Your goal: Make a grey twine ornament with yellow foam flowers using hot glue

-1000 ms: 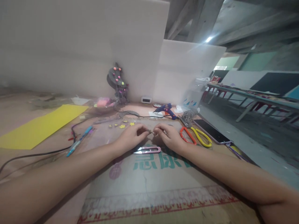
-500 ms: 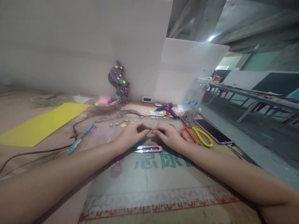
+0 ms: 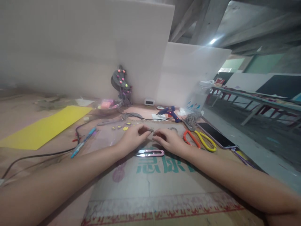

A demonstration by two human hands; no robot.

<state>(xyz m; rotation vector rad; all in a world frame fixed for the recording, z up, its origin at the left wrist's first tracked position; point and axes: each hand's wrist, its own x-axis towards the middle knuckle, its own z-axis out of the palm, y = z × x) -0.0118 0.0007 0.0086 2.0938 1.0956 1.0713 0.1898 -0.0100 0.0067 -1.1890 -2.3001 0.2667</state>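
My left hand (image 3: 134, 136) is closed in a pinch over the printed sheet (image 3: 127, 194). A small grey-brown piece (image 3: 151, 130), too small and blurred to name, shows at its fingertips. Facing it, my right hand (image 3: 168, 139) is also pinched, its fingertips just beside that piece; whether they hold part of it I cannot make out. Pink-handled thread snips (image 3: 151, 153) lie on the sheet just below both hands. Several small yellow flower-shaped pieces (image 3: 125, 128) lie beyond my left hand. A thin grey loop (image 3: 174, 129) is behind my right hand.
Right: orange-and-yellow-handled scissors (image 3: 205, 142), grey cord (image 3: 193, 117), phone (image 3: 216, 135), bottle (image 3: 199, 95). Behind: blue glue gun (image 3: 170, 112), small white display (image 3: 149, 102), grey crescent ornament with coloured balls (image 3: 118, 78). Left: yellow sheet (image 3: 47, 125), blue pen (image 3: 83, 142), black cable (image 3: 35, 156).
The view has shifted slightly, so the table things sit a little lower and further right. Both hands stay pinched close together; the right fingertips are slightly lower against the left.
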